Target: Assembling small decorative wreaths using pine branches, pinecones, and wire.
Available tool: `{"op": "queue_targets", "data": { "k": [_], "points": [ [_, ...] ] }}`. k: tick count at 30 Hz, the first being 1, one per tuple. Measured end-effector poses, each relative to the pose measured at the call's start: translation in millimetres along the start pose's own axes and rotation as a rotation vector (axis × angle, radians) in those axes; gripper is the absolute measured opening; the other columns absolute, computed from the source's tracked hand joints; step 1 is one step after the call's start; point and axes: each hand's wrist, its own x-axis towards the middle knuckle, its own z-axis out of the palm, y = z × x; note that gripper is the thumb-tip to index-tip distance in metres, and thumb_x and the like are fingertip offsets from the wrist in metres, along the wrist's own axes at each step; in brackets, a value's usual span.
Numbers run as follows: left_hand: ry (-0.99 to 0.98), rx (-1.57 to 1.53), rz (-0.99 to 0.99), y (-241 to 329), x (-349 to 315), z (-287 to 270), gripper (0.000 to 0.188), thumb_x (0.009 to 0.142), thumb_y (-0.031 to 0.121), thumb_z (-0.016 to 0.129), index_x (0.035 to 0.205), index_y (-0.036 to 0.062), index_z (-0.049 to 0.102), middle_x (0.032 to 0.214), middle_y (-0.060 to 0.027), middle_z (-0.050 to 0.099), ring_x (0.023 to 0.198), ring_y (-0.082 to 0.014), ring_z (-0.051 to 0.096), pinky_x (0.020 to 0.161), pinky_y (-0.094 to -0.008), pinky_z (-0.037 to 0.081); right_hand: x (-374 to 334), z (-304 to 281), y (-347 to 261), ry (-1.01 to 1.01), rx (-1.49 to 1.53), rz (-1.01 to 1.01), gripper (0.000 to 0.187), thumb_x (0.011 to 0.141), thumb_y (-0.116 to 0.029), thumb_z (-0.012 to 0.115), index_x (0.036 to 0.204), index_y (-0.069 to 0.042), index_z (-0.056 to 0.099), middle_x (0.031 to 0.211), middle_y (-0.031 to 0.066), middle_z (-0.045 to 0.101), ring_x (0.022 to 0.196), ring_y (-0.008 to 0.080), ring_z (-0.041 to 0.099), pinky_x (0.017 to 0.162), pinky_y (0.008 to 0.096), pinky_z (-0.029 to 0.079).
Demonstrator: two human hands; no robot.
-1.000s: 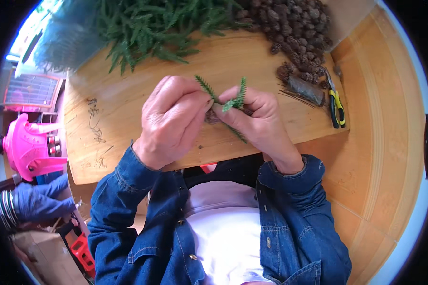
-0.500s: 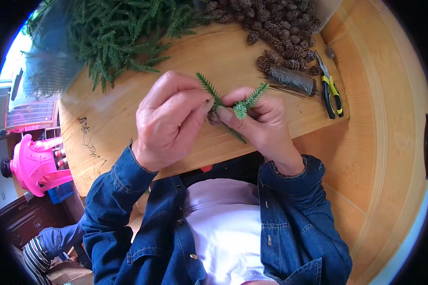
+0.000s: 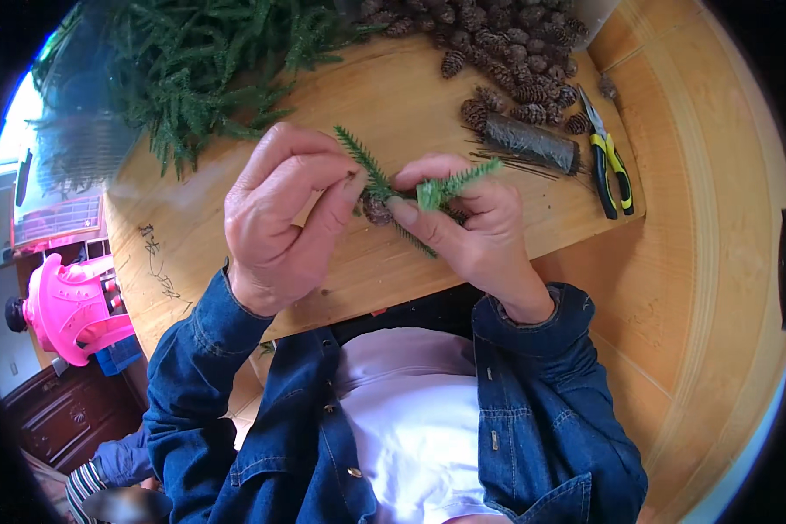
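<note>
Above the table's near edge, my right hand point(image 3: 480, 223) pinches a green pine sprig point(image 3: 364, 157) between thumb and fingers. One branch points up and left, another curls over the fingers, and a needled end hangs below the thumb. A small brown pine cone point(image 3: 376, 210) sits against the sprig, just left of my right thumb. My left hand point(image 3: 293, 214) is closed in a pinch beside the upper branch, its thumb and fingertips pressed together. Whatever lies between those fingertips is too small to make out.
Green sprigs point(image 3: 210, 70) are heaped at the far left of the wooden table point(image 3: 210, 223). Brown pine cones point(image 3: 515, 52) lie piled at the far right, near a bundle of dark wires point(image 3: 531, 142) and yellow-black pliers point(image 3: 607, 157). A pink plastic seat point(image 3: 61, 310) stands left.
My left hand has moved left, a little away from my right hand. The sprig has shifted slightly left, and more of the pine cone shows. My right hand keeps its hold.
</note>
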Motion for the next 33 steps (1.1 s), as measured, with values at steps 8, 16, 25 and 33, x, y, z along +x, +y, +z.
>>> {"op": "queue_targets", "data": {
  "k": [8, 16, 25, 33],
  "points": [
    [-0.032, -0.035, 0.032, -5, 10, 8, 0.008, 0.079, -0.001, 0.064, 0.087, -0.0026, 0.062, 0.084, -0.0114, 0.058, 0.071, -0.0188, 0.056, 0.062, -0.0259, 0.046, 0, -12, -1, 0.012, 0.015, -0.007, 0.008, 0.085, -0.002, 0.065, 0.091, 0.001, 0.061, 0.085, 0.0017, 0.06, 0.076, 0.0073, 0.057, 0.068, 0.0197, 0.044],
    [-0.153, -0.177, -0.363, -45, 63, 34, 0.015, 0.091, 0.009, 0.056, 0.101, -0.0007, 0.062, 0.087, 0.0025, 0.057, 0.077, -0.0033, 0.049, 0.067, -0.019, 0.041, -13, -25, 6, 0.247, 0.12, 0.088, 0.009, 0.085, -0.004, 0.064, 0.091, 0.0, 0.061, 0.081, 0.0011, 0.061, 0.072, 0.0071, 0.056, 0.067, 0.0199, 0.044],
    [-0.173, -0.179, -0.289, -50, 62, 49, 0.021, 0.088, 0.014, 0.058, 0.097, -0.0037, 0.061, 0.072, -0.0027, 0.058, 0.069, -0.008, 0.053, 0.061, -0.0243, 0.044, -13, -27, 1, 0.282, 0.189, 0.149, 0.013, 0.087, -0.009, 0.064, 0.096, 0.0, 0.06, 0.082, 0.002, 0.061, 0.073, 0.0076, 0.057, 0.068, 0.0206, 0.046],
    [-0.121, -0.308, -0.376, 0, 6, 25, 0.02, 0.089, 0.014, 0.06, 0.101, -0.0023, 0.061, 0.079, -0.0031, 0.059, 0.071, -0.0073, 0.053, 0.063, -0.0227, 0.044, -7, -12, 7, 0.208, 0.267, 0.083, 0.016, 0.088, -0.005, 0.062, 0.102, 0.0, 0.057, 0.089, 0.002, 0.06, 0.078, 0.0085, 0.058, 0.072, 0.0212, 0.048]
  ]
}}
